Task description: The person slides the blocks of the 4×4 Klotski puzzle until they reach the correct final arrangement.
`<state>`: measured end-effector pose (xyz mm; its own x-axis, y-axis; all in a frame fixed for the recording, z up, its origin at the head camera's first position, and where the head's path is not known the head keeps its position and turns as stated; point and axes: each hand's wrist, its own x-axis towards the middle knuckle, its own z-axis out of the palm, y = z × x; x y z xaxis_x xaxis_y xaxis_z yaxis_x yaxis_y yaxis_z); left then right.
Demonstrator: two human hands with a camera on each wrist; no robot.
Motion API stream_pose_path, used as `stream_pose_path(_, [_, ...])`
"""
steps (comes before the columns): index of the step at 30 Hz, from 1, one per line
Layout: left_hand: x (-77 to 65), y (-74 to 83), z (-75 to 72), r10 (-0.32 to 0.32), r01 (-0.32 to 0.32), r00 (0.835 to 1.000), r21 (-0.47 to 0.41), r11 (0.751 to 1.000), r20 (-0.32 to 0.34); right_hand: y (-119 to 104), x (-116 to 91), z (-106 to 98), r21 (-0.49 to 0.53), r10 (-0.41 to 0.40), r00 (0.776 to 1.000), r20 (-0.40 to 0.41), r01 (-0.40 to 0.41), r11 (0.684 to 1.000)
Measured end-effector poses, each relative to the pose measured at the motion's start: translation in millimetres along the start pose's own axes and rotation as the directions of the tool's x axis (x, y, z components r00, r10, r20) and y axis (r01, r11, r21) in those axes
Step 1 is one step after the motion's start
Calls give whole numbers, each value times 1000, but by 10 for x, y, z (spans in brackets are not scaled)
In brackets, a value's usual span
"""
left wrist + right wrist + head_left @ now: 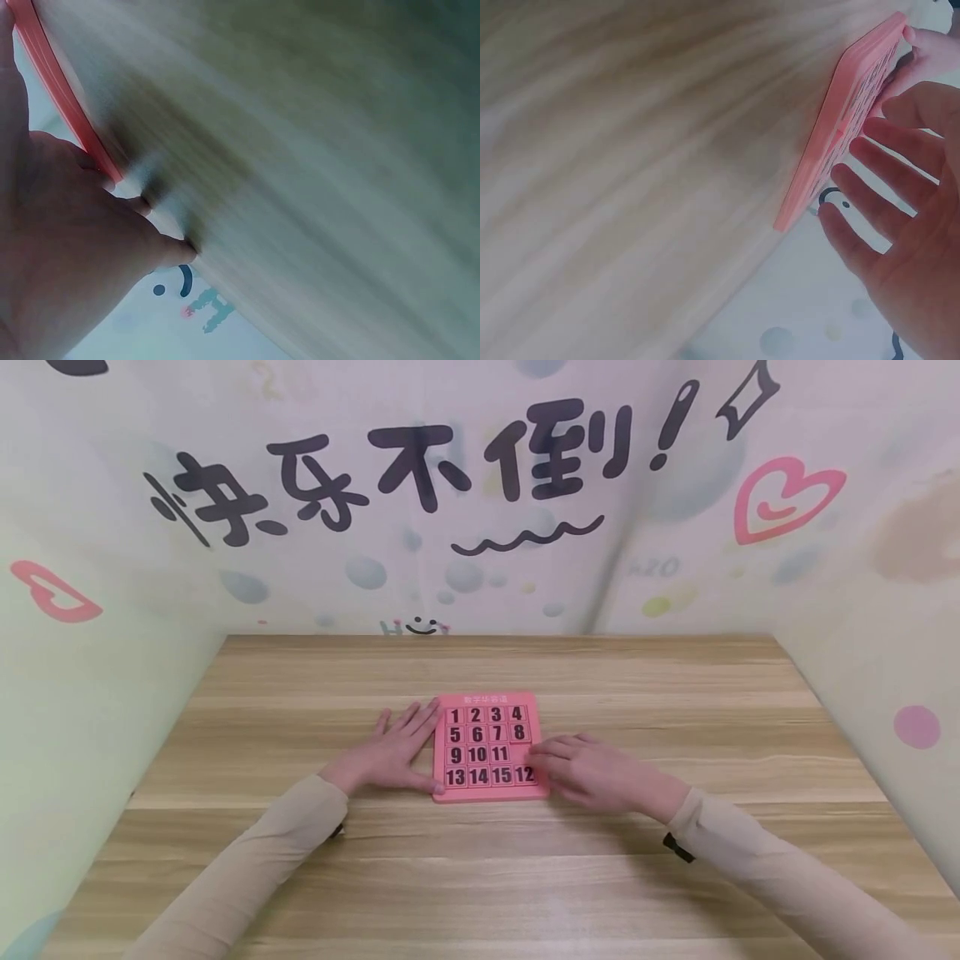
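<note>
A pink number slide puzzle [489,795] lies flat on the wooden table. Its top rows read 1 to 4 and 5 to 8, the third shows 9, 10, 11 and a gap at its right end, and the bottom one 13, 14, 15 and tile 12 [524,775]. My left hand [381,758] spreads along the puzzle's left side, thumb at the near corner and fingertips by the far one. From the right, my right hand [600,774] reaches over the frame with extended fingers, its fingertips at the gap above tile 12. In the right wrist view these fingers look loosely spread.
The wooden table [300,893] extends around the puzzle on all sides. A white printed cloth wall [375,597] with dark characters stands behind it, and similar walls flank the left and right.
</note>
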<state>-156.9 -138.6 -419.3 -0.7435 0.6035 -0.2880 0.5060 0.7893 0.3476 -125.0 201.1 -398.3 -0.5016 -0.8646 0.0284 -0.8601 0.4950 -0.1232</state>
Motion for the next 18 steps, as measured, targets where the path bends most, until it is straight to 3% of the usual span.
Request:
stream_pose_path(12, [-10, 10, -11, 10, -10, 1000, 0, 1000, -11, -27, -128, -12, -44, -72, 997, -26, 70, 997])
stream_pose_path(18, [-10, 10, -13, 9, -9, 1000, 2, 1000, -11, -87, -159, 28, -67, -74, 997, 0, 74, 995])
